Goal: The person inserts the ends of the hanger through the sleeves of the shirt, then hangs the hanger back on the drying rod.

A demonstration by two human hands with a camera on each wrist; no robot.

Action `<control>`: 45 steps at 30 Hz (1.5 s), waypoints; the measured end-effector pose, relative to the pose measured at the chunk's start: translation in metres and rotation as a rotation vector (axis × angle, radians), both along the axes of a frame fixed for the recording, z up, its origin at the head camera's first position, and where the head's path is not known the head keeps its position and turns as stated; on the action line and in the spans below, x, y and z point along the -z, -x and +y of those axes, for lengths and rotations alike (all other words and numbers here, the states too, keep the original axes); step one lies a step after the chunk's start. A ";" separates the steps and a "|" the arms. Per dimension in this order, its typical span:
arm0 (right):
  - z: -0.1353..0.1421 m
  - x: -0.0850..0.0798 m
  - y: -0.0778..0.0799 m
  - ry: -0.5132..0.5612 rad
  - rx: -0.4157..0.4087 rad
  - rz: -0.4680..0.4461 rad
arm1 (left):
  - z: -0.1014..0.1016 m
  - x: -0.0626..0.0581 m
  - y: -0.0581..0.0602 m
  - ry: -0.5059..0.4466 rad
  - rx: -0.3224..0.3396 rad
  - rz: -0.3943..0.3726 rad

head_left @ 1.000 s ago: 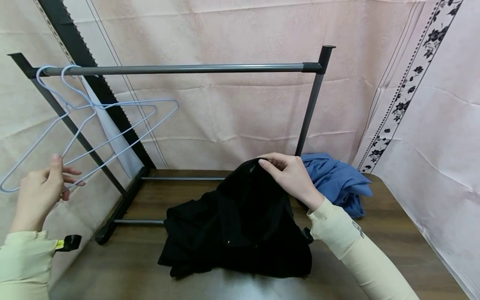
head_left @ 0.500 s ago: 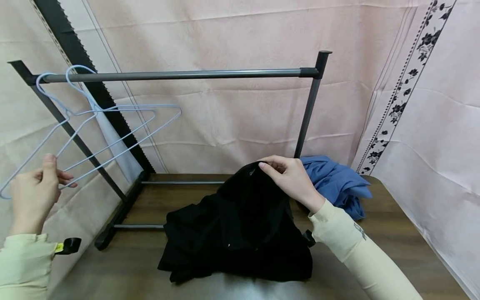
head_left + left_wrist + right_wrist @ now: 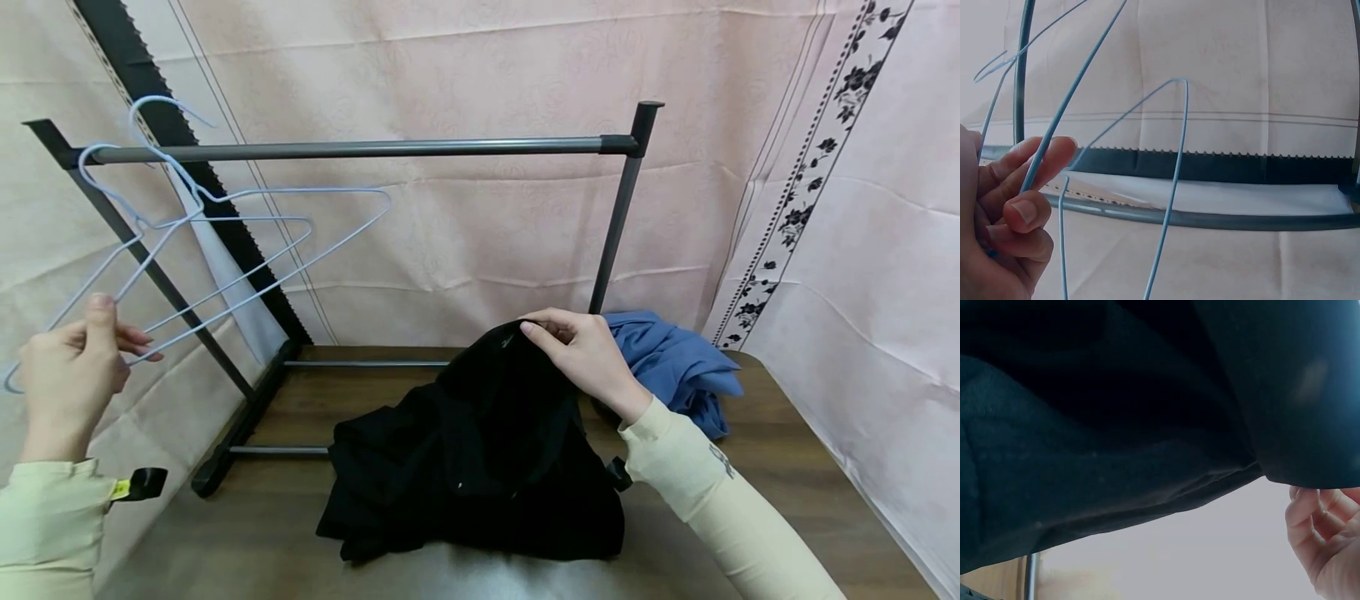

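My left hand (image 3: 75, 367) grips the lower corner of a light blue wire hanger (image 3: 292, 190), whose hook stands above the rack's top bar. A second blue hanger (image 3: 108, 187) still hooks over the bar's left end. In the left wrist view the fingers (image 3: 1027, 212) curl round the hanger's wire. My right hand (image 3: 588, 354) pinches the raised edge of a black garment (image 3: 480, 467) lying bunched on the table. In the right wrist view the dark cloth (image 3: 1116, 456) fills most of the picture, and the fingertips are partly hidden behind its edge.
A black clothes rack (image 3: 397, 152) stands on the wooden table (image 3: 285, 533), its posts at left and right. At the back right, a crumpled blue garment (image 3: 667, 362) lies near the right post. Pale cloth curtains (image 3: 450, 233) hang behind and at both sides.
The left hand has raised the nearer hanger, so its hook has come up off the top bar. The right hand keeps its hold on the black garment, almost unmoved.
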State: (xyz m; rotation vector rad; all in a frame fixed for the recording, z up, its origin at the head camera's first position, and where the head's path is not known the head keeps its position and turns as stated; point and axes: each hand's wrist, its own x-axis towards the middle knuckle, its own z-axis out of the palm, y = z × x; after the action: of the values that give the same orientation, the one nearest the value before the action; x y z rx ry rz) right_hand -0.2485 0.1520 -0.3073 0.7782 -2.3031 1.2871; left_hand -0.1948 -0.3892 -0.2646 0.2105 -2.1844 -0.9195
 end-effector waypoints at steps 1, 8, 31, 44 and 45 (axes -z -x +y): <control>0.000 0.000 0.000 -0.001 0.001 0.001 | 0.002 0.000 0.000 -0.001 0.007 0.010; 0.004 0.000 0.001 -0.009 0.007 0.011 | 0.016 0.001 -0.001 0.019 0.044 0.051; 0.009 -0.002 0.000 -0.035 0.074 -0.045 | 0.043 0.025 -0.015 -0.025 0.480 0.057; 0.008 -0.002 0.002 -0.024 0.095 -0.060 | 0.053 0.040 -0.010 0.038 0.560 -0.067; 0.008 -0.002 0.002 -0.024 0.097 -0.060 | 0.053 0.042 -0.009 0.040 0.567 -0.073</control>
State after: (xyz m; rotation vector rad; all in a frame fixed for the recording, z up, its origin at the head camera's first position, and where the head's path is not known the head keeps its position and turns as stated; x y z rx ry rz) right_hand -0.2506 0.1600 -0.3051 0.6352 -2.3766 1.2586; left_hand -0.1857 -0.3358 -0.3063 -0.4239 -2.3711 -1.1799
